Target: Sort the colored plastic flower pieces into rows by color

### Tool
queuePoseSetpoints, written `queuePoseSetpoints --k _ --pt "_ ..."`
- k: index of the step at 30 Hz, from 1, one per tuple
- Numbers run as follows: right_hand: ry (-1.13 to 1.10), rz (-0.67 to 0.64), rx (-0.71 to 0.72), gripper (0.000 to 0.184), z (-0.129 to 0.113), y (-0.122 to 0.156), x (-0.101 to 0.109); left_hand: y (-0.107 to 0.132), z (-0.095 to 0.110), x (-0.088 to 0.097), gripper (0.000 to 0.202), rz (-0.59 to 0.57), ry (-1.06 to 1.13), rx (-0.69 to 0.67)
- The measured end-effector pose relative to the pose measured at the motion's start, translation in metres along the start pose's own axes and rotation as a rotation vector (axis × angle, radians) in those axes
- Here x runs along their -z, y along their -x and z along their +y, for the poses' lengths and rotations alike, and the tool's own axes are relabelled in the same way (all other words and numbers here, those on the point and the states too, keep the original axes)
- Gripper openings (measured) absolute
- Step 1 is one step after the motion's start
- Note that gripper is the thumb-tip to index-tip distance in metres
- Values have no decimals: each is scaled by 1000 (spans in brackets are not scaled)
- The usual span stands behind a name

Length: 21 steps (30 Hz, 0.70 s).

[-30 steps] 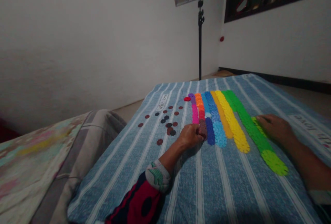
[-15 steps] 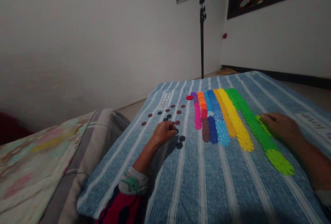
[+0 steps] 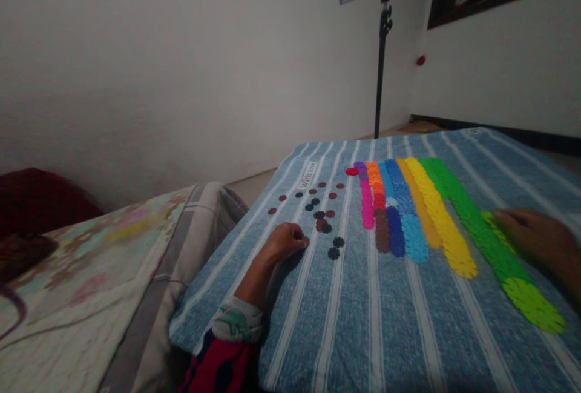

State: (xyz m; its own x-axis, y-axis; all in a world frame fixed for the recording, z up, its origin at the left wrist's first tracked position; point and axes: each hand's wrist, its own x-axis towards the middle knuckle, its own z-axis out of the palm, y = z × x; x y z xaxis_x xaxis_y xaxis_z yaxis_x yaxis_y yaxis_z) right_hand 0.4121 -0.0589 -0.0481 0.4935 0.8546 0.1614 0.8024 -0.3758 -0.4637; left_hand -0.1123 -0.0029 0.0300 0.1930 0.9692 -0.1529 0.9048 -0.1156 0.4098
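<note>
Round brown plastic disc [image 3: 307,241] at curled fingertips of left hand [image 3: 284,241], lime-green disc row [image 3: 498,232] by fingers of right hand [image 3: 539,237], grips unclear.

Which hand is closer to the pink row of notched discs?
Left. Your left hand is left of the pink row; your right hand is farther off, right of it, beyond the yellow row and green row.

Brown discs [image 3: 333,195] and black discs [image 3: 334,254], small and notch-edged, lie scattered on the left, some overlapping, while to their right, closely overlapped, run a purple-and-pink row [image 3: 367,202], an orange-to-brown row [image 3: 382,229], blue rows [image 3: 402,196], yellow rows [image 3: 434,211] and a long green row [image 3: 483,238] with a lime near end.
</note>
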Motion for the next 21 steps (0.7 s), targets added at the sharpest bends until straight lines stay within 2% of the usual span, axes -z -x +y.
queuePoseSetpoints --k 6,11,17,21 --pt "5 -28 -13 66 -1 0 1 -8 -7 -7 14 22 289 3" --pt "-5 2 22 61 5 -2 -4 -20 4 -12 14 38 509 -1" --pt "-26 38 53 54 9 -5 -7 -35 24 -18 12 92 513 24" --pt "-18 46 57 54 9 -4 -6 -38 28 -24 15 124 548 16"
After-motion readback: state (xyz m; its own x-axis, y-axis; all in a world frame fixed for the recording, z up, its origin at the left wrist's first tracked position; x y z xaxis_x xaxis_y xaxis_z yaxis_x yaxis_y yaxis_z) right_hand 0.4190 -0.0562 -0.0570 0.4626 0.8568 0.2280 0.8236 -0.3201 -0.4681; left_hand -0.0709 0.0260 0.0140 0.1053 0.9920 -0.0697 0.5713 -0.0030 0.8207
